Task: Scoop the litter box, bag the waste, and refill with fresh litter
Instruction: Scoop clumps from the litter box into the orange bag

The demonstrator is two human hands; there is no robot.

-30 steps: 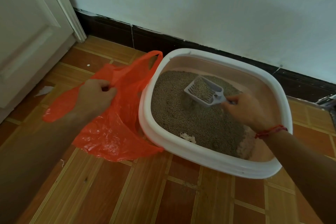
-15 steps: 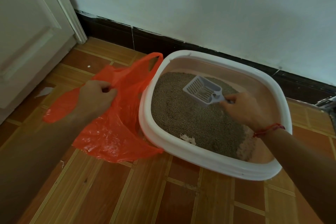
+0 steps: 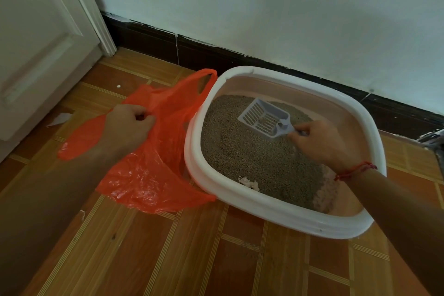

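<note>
Litter box (image 3: 271, 210) on tiled floor (image 3: 168, 259), far rim close to dark baseboard (image 3: 149, 41). Grey litter (image 3: 247, 158) inside, white clump (image 3: 249, 183) at near rim. Right hand (image 3: 322, 144) curled round handle of slotted scoop (image 3: 263, 118), held tilted above litter toward far rim. Left hand (image 3: 127, 127) fisted on edge of orange bag (image 3: 149, 175), spread on floor against box's left rim.

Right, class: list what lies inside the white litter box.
Grey-brown litter, a slotted scoop held by the right hand, a whitish clump by the near rim. What lies under the litter is covered.
</note>
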